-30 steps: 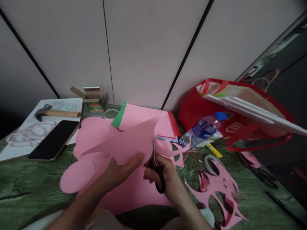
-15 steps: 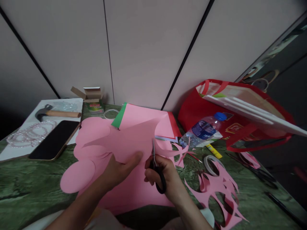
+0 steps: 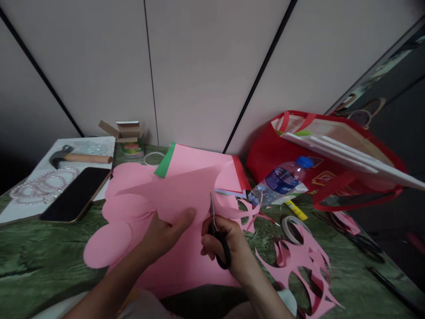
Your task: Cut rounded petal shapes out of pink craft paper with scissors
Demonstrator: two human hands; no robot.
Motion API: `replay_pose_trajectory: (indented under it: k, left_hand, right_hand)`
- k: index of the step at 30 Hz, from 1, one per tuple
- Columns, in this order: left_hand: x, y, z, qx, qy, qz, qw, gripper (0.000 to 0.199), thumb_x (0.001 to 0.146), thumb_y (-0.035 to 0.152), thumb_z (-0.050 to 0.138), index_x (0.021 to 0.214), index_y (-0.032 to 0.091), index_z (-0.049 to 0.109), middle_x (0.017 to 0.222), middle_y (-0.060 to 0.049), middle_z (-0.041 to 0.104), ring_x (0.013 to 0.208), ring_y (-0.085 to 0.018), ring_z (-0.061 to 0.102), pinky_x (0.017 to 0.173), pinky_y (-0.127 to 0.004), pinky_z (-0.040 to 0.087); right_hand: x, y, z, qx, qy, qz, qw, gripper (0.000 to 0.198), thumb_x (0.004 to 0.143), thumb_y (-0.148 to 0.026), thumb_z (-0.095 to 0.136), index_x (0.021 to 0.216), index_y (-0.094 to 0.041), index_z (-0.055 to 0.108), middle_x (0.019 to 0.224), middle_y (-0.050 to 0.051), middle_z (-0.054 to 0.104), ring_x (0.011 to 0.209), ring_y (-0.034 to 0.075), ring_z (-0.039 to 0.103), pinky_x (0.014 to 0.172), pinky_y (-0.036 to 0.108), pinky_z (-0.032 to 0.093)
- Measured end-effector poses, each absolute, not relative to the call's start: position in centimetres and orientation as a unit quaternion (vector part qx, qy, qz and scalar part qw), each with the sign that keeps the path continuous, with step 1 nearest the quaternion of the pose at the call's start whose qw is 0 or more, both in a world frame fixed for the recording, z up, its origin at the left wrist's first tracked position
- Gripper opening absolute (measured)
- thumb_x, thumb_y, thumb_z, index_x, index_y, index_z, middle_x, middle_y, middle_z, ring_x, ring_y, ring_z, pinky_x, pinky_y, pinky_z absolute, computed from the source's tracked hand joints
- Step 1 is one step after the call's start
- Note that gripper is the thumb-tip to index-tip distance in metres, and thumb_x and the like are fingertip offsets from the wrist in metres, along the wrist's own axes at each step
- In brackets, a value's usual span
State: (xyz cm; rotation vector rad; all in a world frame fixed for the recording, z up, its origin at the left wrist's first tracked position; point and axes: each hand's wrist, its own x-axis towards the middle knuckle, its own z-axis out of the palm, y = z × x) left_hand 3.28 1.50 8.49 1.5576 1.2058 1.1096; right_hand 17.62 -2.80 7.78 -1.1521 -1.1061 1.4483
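Black-handled scissors [image 3: 222, 248] are gripped in my right hand [image 3: 229, 241], their blades pointing away from me at the edge of a pink paper sheet [image 3: 186, 190]. My left hand [image 3: 168, 235] pinches that sheet, thumb on top and fingers hidden beneath. A strip partly cut from the sheet trails to the right of the blades. Rounded pink cut-outs [image 3: 108, 244] lie in a pile on the left. Under the held sheet are more pink sheets, with green paper [image 3: 165, 163] and red paper [image 3: 244, 175] showing at the edges.
Pink scraps [image 3: 295, 263] and a tape roll [image 3: 288, 228] lie right. A water bottle [image 3: 277, 179] leans against a red bag [image 3: 265, 148]. A glue stick [image 3: 296, 210] sits nearby. Left are a phone [image 3: 75, 195], a hammer [image 3: 84, 157], beads [image 3: 43, 188] and a small box [image 3: 129, 141].
Both hands stay almost in place. The scissor blades look closer together at the paper's edge, and the held sheet has shifted very slightly.
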Motion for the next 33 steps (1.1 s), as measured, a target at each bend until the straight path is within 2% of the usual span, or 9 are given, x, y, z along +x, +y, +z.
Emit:
replay_pose_trajectory:
  k: [8, 17, 23, 27, 33]
  left_hand:
    - [3.2, 1.49, 8.35, 0.629, 0.478, 0.445, 0.422, 0.012, 0.074, 0.031, 0.052, 0.077, 0.019, 0.054, 0.071, 0.0, 0.064, 0.069, -0.017, 0.061, 0.06, -0.027, 0.05]
    - [3.24, 1.67, 8.49, 0.627, 0.465, 0.468, 0.413, 0.016, 0.076, 0.031, 0.051, 0.081, 0.018, 0.058, 0.073, -0.001, 0.066, 0.069, -0.016, 0.062, 0.057, -0.024, 0.049]
    - [3.46, 1.58, 8.5, 0.628, 0.535, 0.43, 0.366, 0.03, 0.075, 0.037, 0.052, 0.055, 0.016, 0.061, 0.05, -0.001, 0.063, 0.051, -0.015, 0.059, 0.052, -0.025, 0.047]
    - [3.65, 1.55, 9.04, 0.627, 0.512, 0.428, 0.402, 0.037, 0.079, 0.035, 0.048, 0.049, 0.017, 0.062, 0.05, -0.001, 0.064, 0.05, -0.014, 0.06, 0.052, -0.023, 0.047]
    - [3.87, 1.36, 9.27, 0.576, 0.47, 0.485, 0.46, 0.02, 0.076, 0.032, 0.055, 0.066, 0.017, 0.063, 0.059, 0.0, 0.067, 0.057, -0.015, 0.063, 0.055, -0.024, 0.05]
  right_hand:
    - [17.63, -2.7, 7.86, -0.485, -0.438, 0.594, 0.469, 0.013, 0.061, -0.023, 0.062, 0.058, -0.016, 0.051, 0.041, -0.008, 0.045, 0.036, 0.006, 0.045, 0.035, 0.016, 0.035]
    - [17.56, -2.76, 7.59, -0.471, -0.436, 0.603, 0.473, 0.013, 0.063, -0.022, 0.063, 0.058, -0.016, 0.051, 0.039, -0.01, 0.043, 0.033, 0.004, 0.041, 0.038, 0.018, 0.039]
    - [17.55, -2.8, 7.3, -0.462, -0.432, 0.608, 0.48, 0.014, 0.064, -0.024, 0.063, 0.06, -0.016, 0.051, 0.04, -0.009, 0.044, 0.034, 0.005, 0.043, 0.04, 0.019, 0.042]
    - [17.32, -2.83, 7.19, -0.446, -0.422, 0.624, 0.483, 0.014, 0.064, -0.024, 0.062, 0.06, -0.016, 0.051, 0.038, -0.01, 0.044, 0.032, 0.005, 0.042, 0.042, 0.021, 0.044]
    - [16.69, -3.01, 7.2, -0.436, -0.406, 0.646, 0.478, 0.015, 0.063, -0.024, 0.061, 0.058, -0.016, 0.05, 0.037, -0.01, 0.042, 0.031, 0.005, 0.04, 0.043, 0.024, 0.046]
